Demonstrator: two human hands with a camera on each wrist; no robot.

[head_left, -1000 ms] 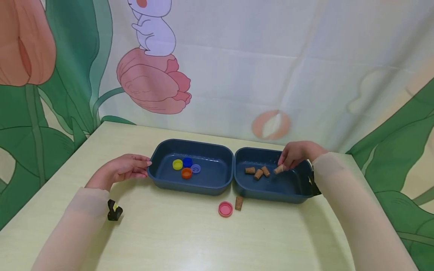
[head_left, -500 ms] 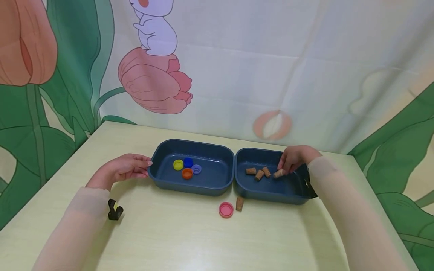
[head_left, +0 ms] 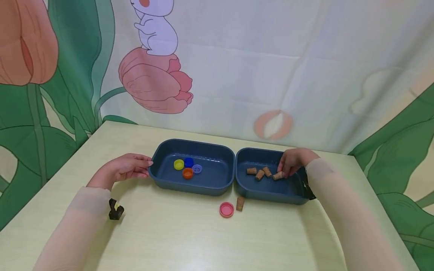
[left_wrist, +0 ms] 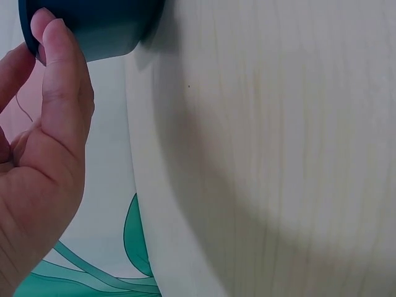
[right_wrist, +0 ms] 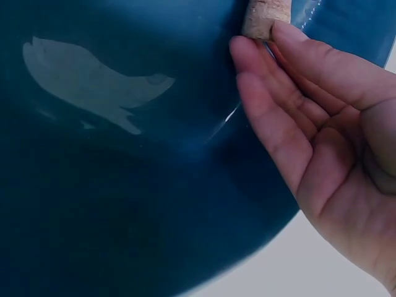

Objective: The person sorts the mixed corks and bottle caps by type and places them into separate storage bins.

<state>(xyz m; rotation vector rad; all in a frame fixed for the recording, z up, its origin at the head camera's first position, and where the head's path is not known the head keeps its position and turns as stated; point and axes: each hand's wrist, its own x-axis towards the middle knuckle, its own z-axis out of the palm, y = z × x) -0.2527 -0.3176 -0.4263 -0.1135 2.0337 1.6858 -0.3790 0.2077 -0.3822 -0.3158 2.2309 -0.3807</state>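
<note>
My left hand (head_left: 130,166) pinches the left end of a dark blue tray (head_left: 190,190); in the left wrist view its fingertips meet at the tray's rim (left_wrist: 93,46). Several plastic bottle caps lie inside: yellow (head_left: 178,164), blue (head_left: 188,162), orange (head_left: 188,173) and purple (head_left: 197,169). Reaching into a second dark blue tray (head_left: 271,196) on the right, my right hand (head_left: 292,162) pinches a cork stopper (head_left: 278,175) low over the tray floor. The right wrist view shows thumb and fingertips at one end of this cork (right_wrist: 266,18). Other corks (head_left: 260,175) lie just left of it.
Both trays stand side by side on a pale wooden table (head_left: 190,237). In front of them lie a pink bottle cap (head_left: 226,209) and another cork (head_left: 240,203), close together. A printed curtain (head_left: 223,75) hangs behind the table's far edge.
My right hand has lowered the cork toward the floor of the right tray. The left hand keeps its place at the left tray's rim.
</note>
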